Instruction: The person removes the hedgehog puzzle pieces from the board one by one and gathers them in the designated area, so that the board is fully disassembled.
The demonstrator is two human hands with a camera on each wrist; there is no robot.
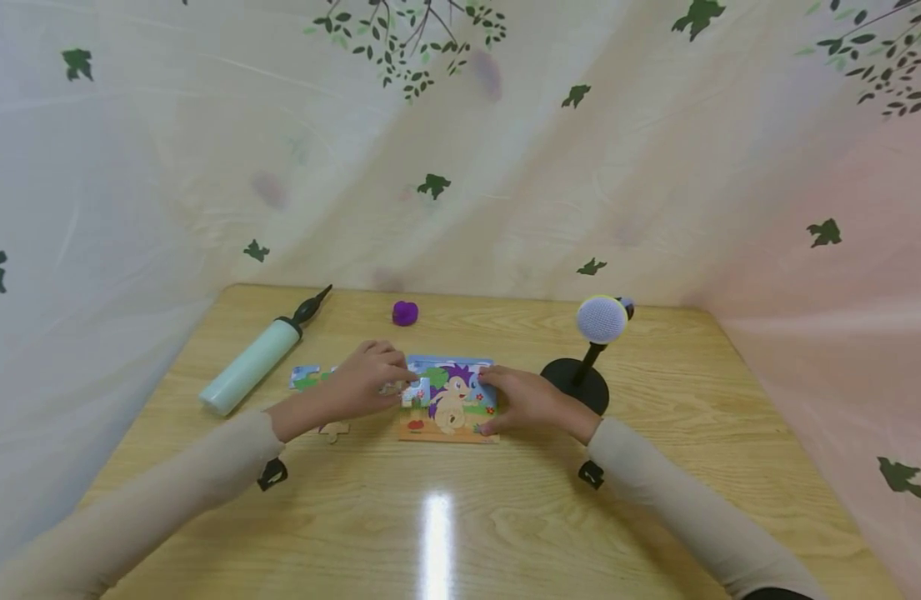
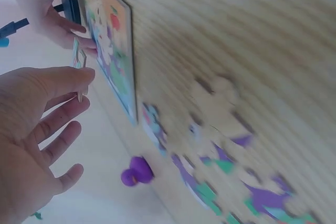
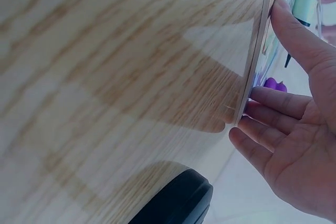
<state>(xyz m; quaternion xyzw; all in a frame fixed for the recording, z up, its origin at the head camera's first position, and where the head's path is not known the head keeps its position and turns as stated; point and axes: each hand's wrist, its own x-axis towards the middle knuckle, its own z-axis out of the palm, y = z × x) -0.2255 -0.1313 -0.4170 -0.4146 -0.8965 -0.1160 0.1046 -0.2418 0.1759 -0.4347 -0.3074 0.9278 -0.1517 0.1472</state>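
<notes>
We log one puzzle board (image 1: 448, 398) mid-table holding fitted pieces, our left hand (image 1: 362, 385) pinching a puzzle piece (image 1: 416, 391) over it, our right hand (image 1: 531, 402) spread, bracing its edge.

Soft, even, bright light. A white glare streak marks the bench (image 1: 437, 533) near the front. Left wrist view is motion-blurred; head view bends at edges.

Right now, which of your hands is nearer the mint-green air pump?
Left. The left hand pinches a puzzle piece at the puzzle board, just right of the air pump. The right hand rests on the board's far side.
</notes>
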